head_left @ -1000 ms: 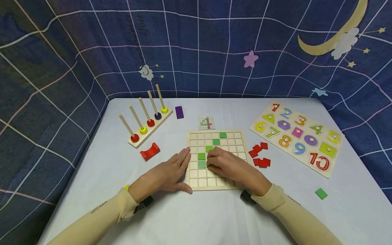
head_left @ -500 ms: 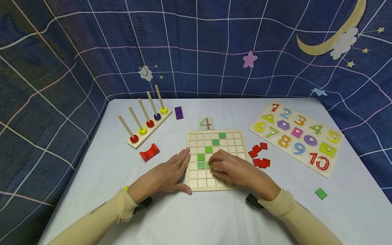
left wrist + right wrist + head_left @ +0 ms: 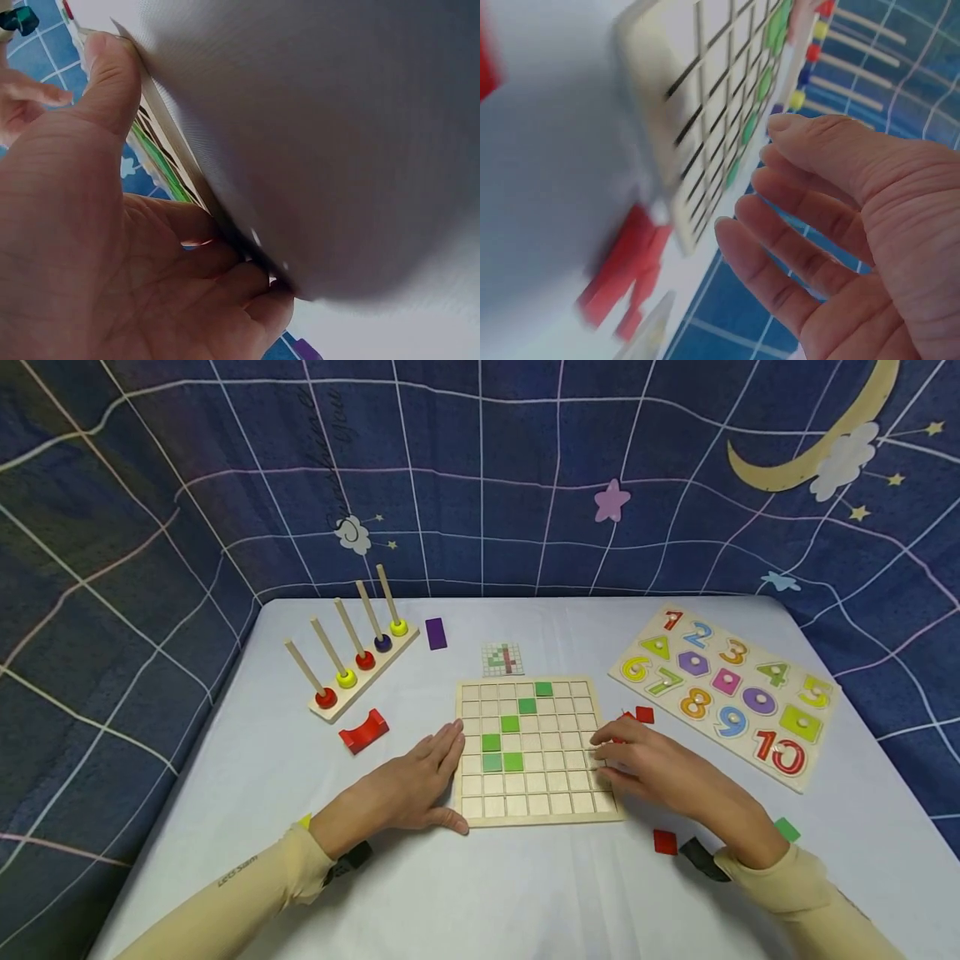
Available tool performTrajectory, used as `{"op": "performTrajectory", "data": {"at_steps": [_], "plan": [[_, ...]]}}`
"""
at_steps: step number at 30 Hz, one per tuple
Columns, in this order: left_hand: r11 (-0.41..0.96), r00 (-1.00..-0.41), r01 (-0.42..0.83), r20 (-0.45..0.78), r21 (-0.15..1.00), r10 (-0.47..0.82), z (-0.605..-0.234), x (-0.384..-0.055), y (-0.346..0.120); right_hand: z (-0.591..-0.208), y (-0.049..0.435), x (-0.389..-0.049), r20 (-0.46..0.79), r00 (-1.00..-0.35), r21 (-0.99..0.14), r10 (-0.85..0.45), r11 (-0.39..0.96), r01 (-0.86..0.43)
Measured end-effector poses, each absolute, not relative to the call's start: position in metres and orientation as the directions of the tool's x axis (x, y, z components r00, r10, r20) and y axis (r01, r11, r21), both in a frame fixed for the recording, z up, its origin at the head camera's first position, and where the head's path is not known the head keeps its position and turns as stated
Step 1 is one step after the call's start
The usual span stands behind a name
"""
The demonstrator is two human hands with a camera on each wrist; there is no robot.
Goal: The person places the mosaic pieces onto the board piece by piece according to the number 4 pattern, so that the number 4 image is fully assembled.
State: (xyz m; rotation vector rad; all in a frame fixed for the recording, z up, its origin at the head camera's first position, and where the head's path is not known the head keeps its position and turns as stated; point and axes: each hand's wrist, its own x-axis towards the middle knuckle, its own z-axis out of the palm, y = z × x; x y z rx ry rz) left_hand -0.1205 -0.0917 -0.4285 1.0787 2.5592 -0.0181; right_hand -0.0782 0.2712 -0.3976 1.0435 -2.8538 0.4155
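Note:
A wooden grid board [image 3: 551, 821] lies flat on the table with several green tiles [image 3: 510, 724] set in a stepped line across its cells. My left hand [image 3: 408, 785] rests against its left side, fingers straight along the edge and thumb at the near corner; in the left wrist view the fingertips touch the board's rim [image 3: 174, 139]. Over the board's right edge hovers my right hand [image 3: 660, 768], fingers loosely bent and holding nothing. It hides most of the red tiles [image 3: 645, 715] behind it. The right wrist view shows its fingers [image 3: 772, 270] apart from the board.
A small pattern card [image 3: 502, 660] lies beyond the board. At left stand a peg stacker [image 3: 367, 681] with coloured rings, a red arched block [image 3: 364, 732] and a purple rectangle [image 3: 436, 633]. A number puzzle [image 3: 727, 693] is at right; a red tile [image 3: 665, 842] and green tile [image 3: 787, 829] lie nearer.
My right hand has left a green tile in a cell beside the lower-left green one and moved right, off the middle of the board. My left hand has stayed in place.

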Motion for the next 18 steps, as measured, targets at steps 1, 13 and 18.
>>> {"op": "performTrajectory", "data": {"at_steps": [1,13,18], "plan": [[0.708,-0.643,0.694,-0.332,0.13,0.691,-0.428,-0.12,-0.092,-0.398,0.275,-0.076,0.166,-0.772,-0.221,-0.614,0.739,-0.636],[0.709,-0.647,0.683,-0.305,0.175,0.699,-0.431,-0.112,-0.098,-0.405,0.326,-0.047,0.125,-0.874,-0.229,-0.47,0.843,-0.486],[0.7,-0.642,0.697,-0.299,0.157,0.706,-0.43,-0.114,-0.096,-0.403,0.351,-0.036,0.066,-0.91,-0.209,-0.409,0.886,-0.413]]}}
